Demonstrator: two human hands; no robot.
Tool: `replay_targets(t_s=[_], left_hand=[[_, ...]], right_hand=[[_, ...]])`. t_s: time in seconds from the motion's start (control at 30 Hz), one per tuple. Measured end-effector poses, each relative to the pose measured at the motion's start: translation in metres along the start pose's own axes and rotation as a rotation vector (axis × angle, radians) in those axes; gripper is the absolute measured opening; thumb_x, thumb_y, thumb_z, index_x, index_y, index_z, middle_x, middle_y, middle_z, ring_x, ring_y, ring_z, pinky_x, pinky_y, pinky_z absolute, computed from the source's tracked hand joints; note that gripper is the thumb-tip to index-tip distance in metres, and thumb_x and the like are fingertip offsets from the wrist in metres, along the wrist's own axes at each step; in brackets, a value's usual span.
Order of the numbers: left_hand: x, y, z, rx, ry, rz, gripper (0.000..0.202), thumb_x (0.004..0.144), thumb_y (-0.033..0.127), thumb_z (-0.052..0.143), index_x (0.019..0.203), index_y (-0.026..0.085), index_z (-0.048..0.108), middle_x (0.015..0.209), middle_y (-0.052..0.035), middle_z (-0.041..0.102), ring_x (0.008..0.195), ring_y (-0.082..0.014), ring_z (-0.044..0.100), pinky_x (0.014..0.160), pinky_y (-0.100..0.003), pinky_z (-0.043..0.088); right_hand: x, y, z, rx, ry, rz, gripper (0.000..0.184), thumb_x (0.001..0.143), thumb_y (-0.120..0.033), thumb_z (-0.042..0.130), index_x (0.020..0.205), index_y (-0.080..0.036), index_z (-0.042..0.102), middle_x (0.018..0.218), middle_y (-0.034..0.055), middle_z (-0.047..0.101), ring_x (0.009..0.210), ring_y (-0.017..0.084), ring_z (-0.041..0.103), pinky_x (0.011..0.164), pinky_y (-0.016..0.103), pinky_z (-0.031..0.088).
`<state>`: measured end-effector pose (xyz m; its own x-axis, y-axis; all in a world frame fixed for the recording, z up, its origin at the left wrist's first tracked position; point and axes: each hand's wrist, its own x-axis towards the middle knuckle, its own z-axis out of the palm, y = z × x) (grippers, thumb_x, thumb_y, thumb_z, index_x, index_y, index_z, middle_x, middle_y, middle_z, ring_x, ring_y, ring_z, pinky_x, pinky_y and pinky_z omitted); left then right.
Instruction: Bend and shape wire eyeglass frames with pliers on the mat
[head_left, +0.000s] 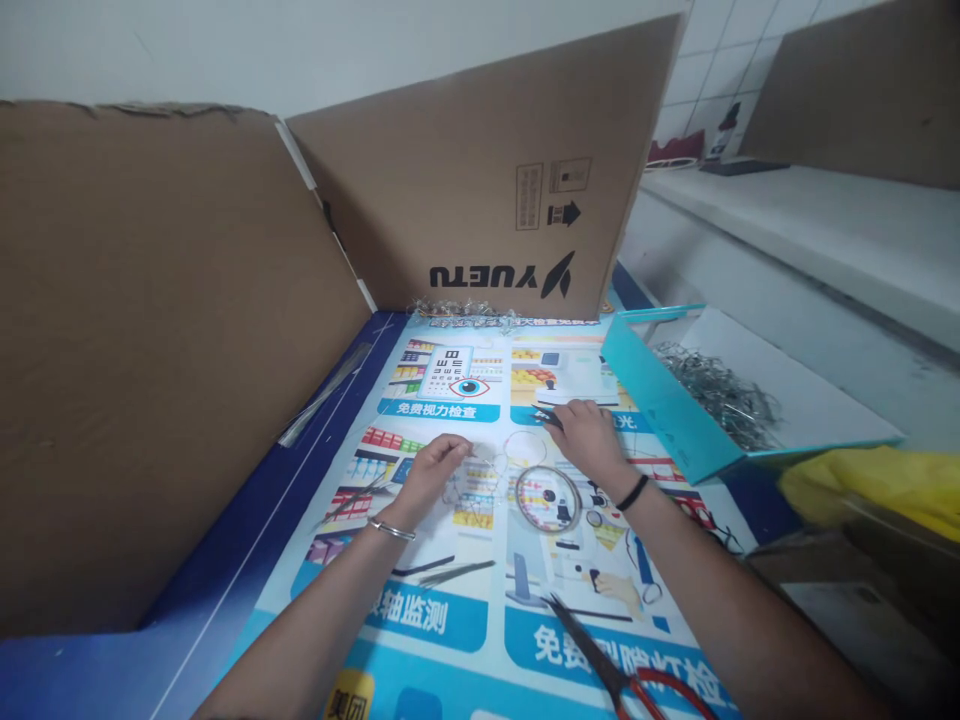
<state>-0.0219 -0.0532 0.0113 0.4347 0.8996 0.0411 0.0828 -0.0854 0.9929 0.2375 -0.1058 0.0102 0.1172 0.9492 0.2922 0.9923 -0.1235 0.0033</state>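
My left hand [436, 475] is closed in a pinch, its fingertips on a thin, clear-looking wire [487, 460] that curls away to the right. Wrapped round a dark tool with a pointed tip [546, 414] is my right hand [591, 438]; its fingers hide most of the tool, so its kind does not show. Between and just below the hands lies a coil of wire [548, 498]. Scissors with red handles [611, 665] rest near the front edge of view, their dark blades pointing up and left.
A turquoise box [675, 400] holding a tangle of wire pieces [720, 395] stands at the right. Cardboard panels [480, 180] rise at the back and left. Cut wire strands [457, 573] lie on the printed poster [442, 655]. Yellow material [877, 480] sits at far right.
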Motion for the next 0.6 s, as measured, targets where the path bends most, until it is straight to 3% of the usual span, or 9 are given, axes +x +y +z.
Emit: replay_targets(t_s=[0.2, 0.33, 0.4, 0.5, 0.6], left_hand=[[0.003, -0.003, -0.007, 0.131, 0.098, 0.102, 0.026, 0.085, 0.038, 0.051, 0.089, 0.017, 0.065, 0.096, -0.0066, 0.065, 0.097, -0.0195, 0.058, 0.090, -0.032, 0.041], [0.008, -0.002, -0.015, 0.262, 0.181, 0.147, 0.017, 0.082, 0.031, 0.054, 0.085, 0.017, 0.063, 0.092, -0.0058, 0.065, 0.089, -0.0183, 0.059, 0.082, -0.032, 0.045], [0.008, 0.004, -0.019, 0.297, 0.207, 0.264, 0.012, 0.082, 0.026, 0.054, 0.085, 0.018, 0.063, 0.093, -0.0052, 0.065, 0.090, -0.0170, 0.059, 0.080, -0.030, 0.046], [0.000, 0.014, -0.022, 0.373, 0.151, 0.522, 0.011, 0.083, 0.016, 0.050, 0.084, 0.019, 0.062, 0.088, -0.0044, 0.064, 0.088, -0.0153, 0.060, 0.080, -0.031, 0.047], [-0.011, 0.016, -0.022, 0.494, -0.015, 0.712, 0.023, 0.082, 0.007, 0.044, 0.093, 0.019, 0.061, 0.090, -0.0055, 0.065, 0.090, -0.0157, 0.060, 0.079, -0.031, 0.049]], right_hand=[[0.001, 0.001, 0.003, -0.012, 0.004, -0.006, 0.024, 0.087, -0.040, 0.048, 0.094, -0.019, 0.059, 0.093, 0.0085, 0.059, 0.091, 0.024, 0.046, 0.072, 0.033, 0.026], [0.002, 0.003, 0.006, 0.005, -0.004, -0.002, 0.023, 0.086, -0.039, 0.050, 0.096, -0.020, 0.059, 0.093, 0.0084, 0.059, 0.091, 0.024, 0.046, 0.071, 0.032, 0.027], [0.002, 0.004, 0.007, 0.014, -0.006, -0.004, 0.023, 0.086, -0.039, 0.050, 0.097, -0.020, 0.059, 0.094, 0.0081, 0.059, 0.091, 0.024, 0.046, 0.071, 0.032, 0.027], [0.003, 0.006, 0.009, 0.030, -0.001, -0.019, 0.025, 0.086, -0.039, 0.049, 0.098, -0.020, 0.060, 0.094, 0.0082, 0.059, 0.091, 0.024, 0.047, 0.072, 0.032, 0.028], [0.003, 0.009, 0.011, 0.056, 0.009, -0.045, 0.027, 0.087, -0.039, 0.047, 0.099, -0.019, 0.060, 0.095, 0.0088, 0.060, 0.092, 0.024, 0.047, 0.075, 0.033, 0.029]])
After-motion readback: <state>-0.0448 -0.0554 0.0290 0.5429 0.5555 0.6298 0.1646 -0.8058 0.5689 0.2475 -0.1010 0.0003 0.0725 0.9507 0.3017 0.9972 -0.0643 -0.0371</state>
